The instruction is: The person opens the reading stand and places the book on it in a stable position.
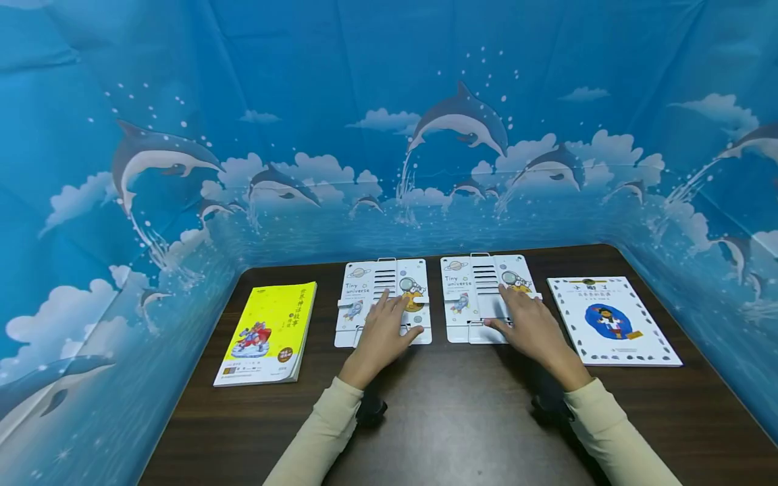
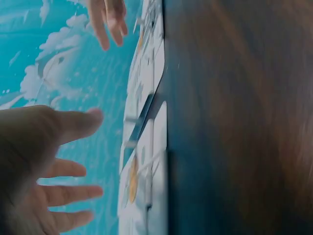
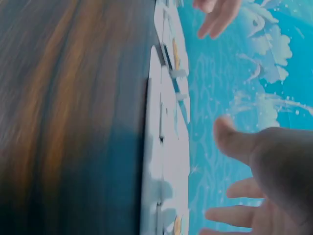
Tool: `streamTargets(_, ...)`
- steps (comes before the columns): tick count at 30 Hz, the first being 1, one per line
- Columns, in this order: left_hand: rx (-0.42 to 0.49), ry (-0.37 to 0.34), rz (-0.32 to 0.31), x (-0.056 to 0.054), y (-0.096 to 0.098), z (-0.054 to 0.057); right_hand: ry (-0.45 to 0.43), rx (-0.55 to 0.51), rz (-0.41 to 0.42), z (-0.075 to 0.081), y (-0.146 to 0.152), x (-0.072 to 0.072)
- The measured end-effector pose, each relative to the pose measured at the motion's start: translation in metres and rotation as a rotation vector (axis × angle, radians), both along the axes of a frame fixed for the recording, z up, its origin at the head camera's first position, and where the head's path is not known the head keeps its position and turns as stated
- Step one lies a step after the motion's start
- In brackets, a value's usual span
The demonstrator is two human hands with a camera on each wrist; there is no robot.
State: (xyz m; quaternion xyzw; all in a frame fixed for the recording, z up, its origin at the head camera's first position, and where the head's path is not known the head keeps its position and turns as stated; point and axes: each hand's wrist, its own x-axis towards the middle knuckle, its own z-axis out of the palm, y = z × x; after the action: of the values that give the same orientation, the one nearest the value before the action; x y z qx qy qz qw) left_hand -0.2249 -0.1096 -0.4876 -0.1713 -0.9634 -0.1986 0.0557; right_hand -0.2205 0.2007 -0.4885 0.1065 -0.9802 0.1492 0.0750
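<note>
Two flat white folding book stands, printed with "Tiny universe", planets and an astronaut, lie side by side at the back middle of the table. Over the front of the left book stand (image 1: 357, 291) hovers my left hand (image 1: 381, 331), its fingers extended and holding nothing. My right hand (image 1: 537, 329) is spread above the right book stand (image 1: 458, 291), also holding nothing. Both wrist views show a gap between each hand and the white panels. Slots, small clips and wire supports show on the stands; the hands hide parts of their front halves.
A thick yellow book (image 1: 273, 324) lies left of the stands. To their right is a white book (image 1: 614, 320) with a blue round picture. The dark wood table (image 1: 456, 432) meets a blue dolphin-print curtain (image 1: 340, 223) at the back and sides.
</note>
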Motion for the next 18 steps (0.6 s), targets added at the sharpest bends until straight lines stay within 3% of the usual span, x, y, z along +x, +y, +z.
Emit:
streamTargets(5,0.131,0.061,-0.049,0.001,0.022,-0.001,0.010,-0.122,-0.068,0.002,0.012,-0.001)
streamTargets(9,0.165,0.082,-0.074,0.001,0.042,-0.004,-0.020,-0.194,-0.099,0.001,0.023,-0.001)
streamTargets(18,0.226,0.036,-0.125,-0.001,0.084,-0.016,-0.127,-0.246,-0.111,-0.010,0.037,0.002)
